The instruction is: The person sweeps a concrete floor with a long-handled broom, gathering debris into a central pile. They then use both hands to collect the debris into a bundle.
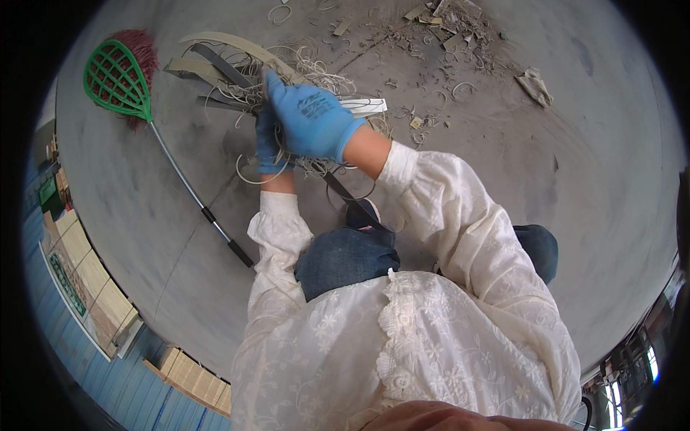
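Note:
A tangled bundle of scrap strips and strings is gathered in front of me, just above or on the grey floor. Flat beige and dark grey strips stick out of it to the left, and thin pale cords loop around them. My right hand, in a blue work glove, closes over the bundle from the right. Partly hidden behind it, my left hand, gloved alike, is wrapped around the same bundle from below. A dark strip trails from the bundle toward my knee. A white piece pokes out beside my right wrist.
To the left lies a broom with a green slotted head, reddish bristles and a metal handle. Swept debris is heaped at the far right, near a crumpled scrap. Stacked pale panels stand along the left edge.

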### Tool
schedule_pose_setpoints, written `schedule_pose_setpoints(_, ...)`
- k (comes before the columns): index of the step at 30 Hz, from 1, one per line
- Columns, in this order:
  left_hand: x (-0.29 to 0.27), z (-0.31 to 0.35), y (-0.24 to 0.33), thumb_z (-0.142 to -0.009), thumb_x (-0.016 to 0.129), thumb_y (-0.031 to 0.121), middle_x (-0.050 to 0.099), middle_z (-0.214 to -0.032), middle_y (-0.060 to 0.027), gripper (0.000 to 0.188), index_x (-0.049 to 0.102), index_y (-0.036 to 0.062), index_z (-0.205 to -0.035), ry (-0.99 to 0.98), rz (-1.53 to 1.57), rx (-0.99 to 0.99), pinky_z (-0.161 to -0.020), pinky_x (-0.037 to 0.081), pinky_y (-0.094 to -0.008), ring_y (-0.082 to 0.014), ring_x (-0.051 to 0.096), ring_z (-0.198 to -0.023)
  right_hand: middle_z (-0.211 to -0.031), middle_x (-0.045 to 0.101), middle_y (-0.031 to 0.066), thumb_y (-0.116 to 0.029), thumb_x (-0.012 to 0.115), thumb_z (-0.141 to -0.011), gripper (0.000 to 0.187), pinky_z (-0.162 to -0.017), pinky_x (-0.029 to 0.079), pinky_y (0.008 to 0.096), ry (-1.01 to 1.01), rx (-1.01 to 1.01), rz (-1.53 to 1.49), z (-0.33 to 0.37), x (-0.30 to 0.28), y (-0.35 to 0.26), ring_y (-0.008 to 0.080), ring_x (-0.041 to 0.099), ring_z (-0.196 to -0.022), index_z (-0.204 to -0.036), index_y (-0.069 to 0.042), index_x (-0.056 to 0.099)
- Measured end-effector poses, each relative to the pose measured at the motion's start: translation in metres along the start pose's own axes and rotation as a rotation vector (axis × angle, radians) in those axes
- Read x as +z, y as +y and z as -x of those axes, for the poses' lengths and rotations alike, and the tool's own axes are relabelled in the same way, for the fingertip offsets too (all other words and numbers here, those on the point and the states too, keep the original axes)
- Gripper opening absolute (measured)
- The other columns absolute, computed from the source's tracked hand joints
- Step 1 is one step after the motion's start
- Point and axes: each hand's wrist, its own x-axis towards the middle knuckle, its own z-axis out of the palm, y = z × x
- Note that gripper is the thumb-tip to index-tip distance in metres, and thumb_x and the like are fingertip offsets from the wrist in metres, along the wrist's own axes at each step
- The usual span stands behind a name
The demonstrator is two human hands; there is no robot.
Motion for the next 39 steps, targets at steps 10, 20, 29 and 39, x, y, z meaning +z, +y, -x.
schedule_pose_setpoints(10, -0.014, -0.017, -0.004, -0.089, 0.054, 0.030, 0.057, -0.118, -0.0109, 0.040, 0.052, 0.0060, -0.121, 0.130, -0.139, 0.038, -0.094, 0.045, -0.0358, -0.0224, 0.055, -0.107, -0.099, 0.063, 0.0191, -0.017, 0.058, -0.080, 0.055, -0.079, 0.049, 0.0400, -0.141, -0.044, -0.071, 0.009, -0.027, 0.017, 0.0356, 0.061, -0.091, -0.130, -0.002, 0.041)
schedule_pose_setpoints(20, -0.037, -0.024, -0.004, -0.086, 0.059, 0.031, 0.062, -0.110, -0.0099, 0.037, 0.057, 0.0058, -0.113, 0.013, -0.049, 0.056, -0.088, 0.050, -0.0382, -0.0235, 0.060, -0.100, -0.077, 0.066, 0.0153, -0.020, 0.061, -0.074, 0.017, -0.065, 0.052, 0.0427, -0.152, -0.021, 0.235, 0.007, -0.047, 0.010, 0.0339, 0.065, -0.074, -0.084, -0.008, 0.068)
schedule_pose_setpoints(29, 0.001, -0.005, -0.017, -0.088, 0.051, 0.053, 0.054, -0.125, -0.0108, 0.064, 0.047, 0.0032, -0.128, 0.051, -0.003, 0.137, -0.095, 0.045, -0.0383, -0.0231, 0.053, -0.111, -0.081, 0.067, 0.0140, -0.016, 0.062, -0.073, 0.015, -0.067, 0.053, 0.0401, -0.197, 0.001, 0.285, -0.015, -0.024, 0.018, 0.0310, 0.066, -0.077, -0.083, -0.008, 0.071)
schedule_pose_setpoints(39, -0.027, -0.021, -0.009, -0.088, 0.055, 0.040, 0.058, -0.113, -0.0075, 0.038, 0.055, 0.0111, -0.113, 0.070, 0.038, 0.096, -0.088, 0.047, -0.0389, -0.0223, 0.056, -0.103, -0.078, 0.065, 0.0149, -0.016, 0.062, -0.073, 0.022, -0.064, 0.052, 0.0409, -0.120, -0.164, 0.151, -0.003, -0.023, 0.014, 0.0338, 0.064, -0.071, -0.093, -0.008, 0.066)
